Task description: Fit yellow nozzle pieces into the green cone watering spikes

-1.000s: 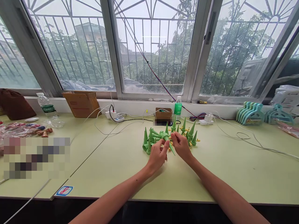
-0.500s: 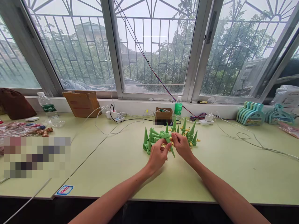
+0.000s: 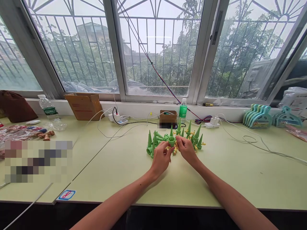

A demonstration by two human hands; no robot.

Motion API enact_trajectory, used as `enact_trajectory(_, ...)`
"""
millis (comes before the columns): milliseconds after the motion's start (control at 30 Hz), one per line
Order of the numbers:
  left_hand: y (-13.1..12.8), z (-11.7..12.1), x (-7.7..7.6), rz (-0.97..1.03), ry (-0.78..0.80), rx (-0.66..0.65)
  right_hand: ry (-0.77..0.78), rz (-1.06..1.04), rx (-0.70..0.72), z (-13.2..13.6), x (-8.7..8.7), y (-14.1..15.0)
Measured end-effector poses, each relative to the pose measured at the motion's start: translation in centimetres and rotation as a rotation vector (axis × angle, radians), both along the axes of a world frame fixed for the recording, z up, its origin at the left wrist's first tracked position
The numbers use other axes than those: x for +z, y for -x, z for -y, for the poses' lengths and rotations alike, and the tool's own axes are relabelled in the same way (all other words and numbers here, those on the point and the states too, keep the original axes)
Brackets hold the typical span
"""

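My left hand (image 3: 162, 157) is closed on a green plastic watering spike (image 3: 171, 141), gripping it between thumb and fingers. The spike's round, hollow open end faces me, and its pointed end is hidden. Just to the right, my right hand (image 3: 187, 149) is pinched close beside the spike's rim; what its fingertips hold is too small to make out. Behind both hands, several green spikes (image 3: 197, 134) stand upright or lie in a cluster, many on the right with small yellow valve pieces (image 3: 203, 144) at their sides. More green spikes (image 3: 150, 140) sit to the left of my left hand.
The pale green table (image 3: 115, 179) runs up to the window sill. A small brown box (image 3: 168, 116) and a green-labelled bottle (image 3: 183, 110) stand behind the spikes. White cables (image 3: 259, 143) cross the right side. Blue-green hangers (image 3: 257, 117) stand far right, a cardboard box (image 3: 82, 107) back left.
The spike in my left hand has turned: its point slanted down toward me before, and now its open end faces me. My right hand stays nearly in place.
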State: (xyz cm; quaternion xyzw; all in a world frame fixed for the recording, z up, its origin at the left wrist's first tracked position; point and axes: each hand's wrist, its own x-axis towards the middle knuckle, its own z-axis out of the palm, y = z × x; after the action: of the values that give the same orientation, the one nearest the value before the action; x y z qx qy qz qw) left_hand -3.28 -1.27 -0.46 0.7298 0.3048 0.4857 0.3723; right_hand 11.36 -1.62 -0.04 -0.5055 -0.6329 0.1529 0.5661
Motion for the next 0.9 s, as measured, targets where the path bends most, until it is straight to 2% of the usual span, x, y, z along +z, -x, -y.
enact_trajectory(300, -0.24, 0.56, 0.65, -0.013, 0.013, 0.078, -0.048, -0.025, -0.037, -0.11, -0.17, 0.14)
enact_trajectory(467, -0.30, 0.64, 0.69, 0.046, 0.061, 0.057, -0.067, -0.008, -0.095, 0.08, -0.05, 0.02)
enact_trajectory(633, -0.51, 0.46, 0.39, 0.106, 0.141, -0.057, -0.094, 0.044, -0.136, 0.27, 0.09, 0.01)
enact_trajectory(767, -0.64, 0.36, 0.25, 0.141, 0.279, -0.179, -0.108, 0.093, -0.090, 0.36, 0.19, 0.14)
enact_trajectory(900, -0.55, 0.33, 0.35, 0.167, 0.346, -0.225, -0.098, 0.091, -0.042, 0.42, 0.08, 0.14)
